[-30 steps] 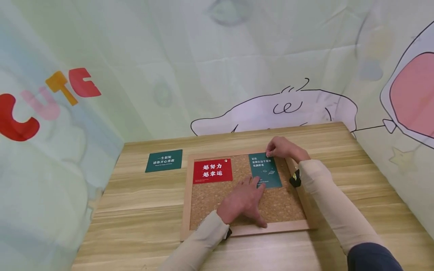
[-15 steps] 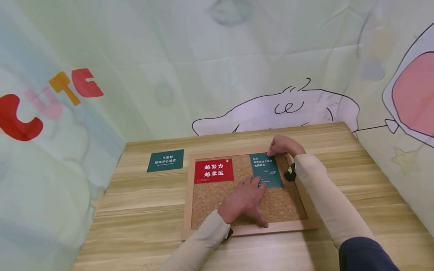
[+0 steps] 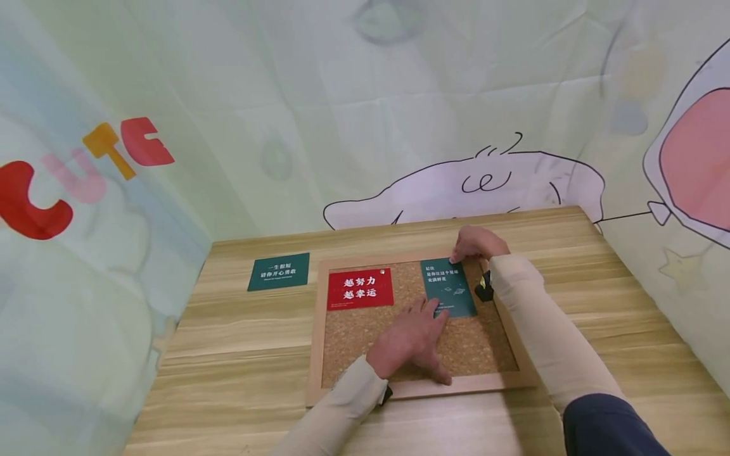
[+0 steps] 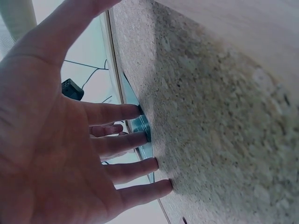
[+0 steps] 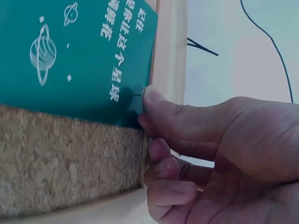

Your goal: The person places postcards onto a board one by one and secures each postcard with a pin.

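A framed corkboard (image 3: 365, 345) lies on the table. On its right half is a dark green card (image 3: 449, 285) with white writing and planet drawings. My left hand (image 3: 409, 342) is spread over the board; its fingertips rest on the card's lower end and the cork, while the thumb reaches the bottom frame edge. At the card's top right corner, my right hand (image 3: 478, 243) pinches a thumbtack (image 5: 142, 94) between thumb and index finger. In the right wrist view, the thin pin points at the card's surface; the thumb covers most of its head.
A red card (image 3: 360, 289) lies on the board's upper left, with a small pale tack (image 3: 382, 272) in its top right corner. Left of the board, another green card (image 3: 278, 272) lies on the wooden table (image 3: 239, 348). A printed cloth (image 3: 285, 95) hangs behind.
My right wrist and forearm have swung a little to the left, with the fingertips staying at the card's corner. The left hand and the cards hold their places.
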The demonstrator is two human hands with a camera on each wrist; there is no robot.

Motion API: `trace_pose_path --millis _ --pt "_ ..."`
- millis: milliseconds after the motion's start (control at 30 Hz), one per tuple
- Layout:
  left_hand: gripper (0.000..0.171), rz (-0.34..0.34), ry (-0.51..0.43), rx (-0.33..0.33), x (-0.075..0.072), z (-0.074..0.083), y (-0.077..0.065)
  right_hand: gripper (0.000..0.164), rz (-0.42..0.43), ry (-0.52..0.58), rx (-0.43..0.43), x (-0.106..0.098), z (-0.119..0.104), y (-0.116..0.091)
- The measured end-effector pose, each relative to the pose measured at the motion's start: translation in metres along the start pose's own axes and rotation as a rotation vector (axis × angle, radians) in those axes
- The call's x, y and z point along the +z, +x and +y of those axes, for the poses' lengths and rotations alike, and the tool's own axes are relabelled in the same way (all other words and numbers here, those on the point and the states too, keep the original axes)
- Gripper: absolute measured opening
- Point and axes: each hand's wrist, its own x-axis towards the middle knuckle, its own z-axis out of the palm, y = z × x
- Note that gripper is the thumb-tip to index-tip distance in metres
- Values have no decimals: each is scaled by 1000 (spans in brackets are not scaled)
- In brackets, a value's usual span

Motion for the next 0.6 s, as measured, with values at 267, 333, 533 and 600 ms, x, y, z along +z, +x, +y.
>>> trace_pose_path --millis 267,333,533,600 --pt "114 -23 -17 -10 0 2 0 31 37 12 74 0 5 -4" --pt "114 -28 -19 -12 -1 2 0 32 31 13 76 1 5 -3" --pt "116 -17 0 -9 -2 3 0 32 38 7 83 2 3 0" --pt "117 -12 6 -8 -1 3 1 30 46 -9 64 3 2 0"
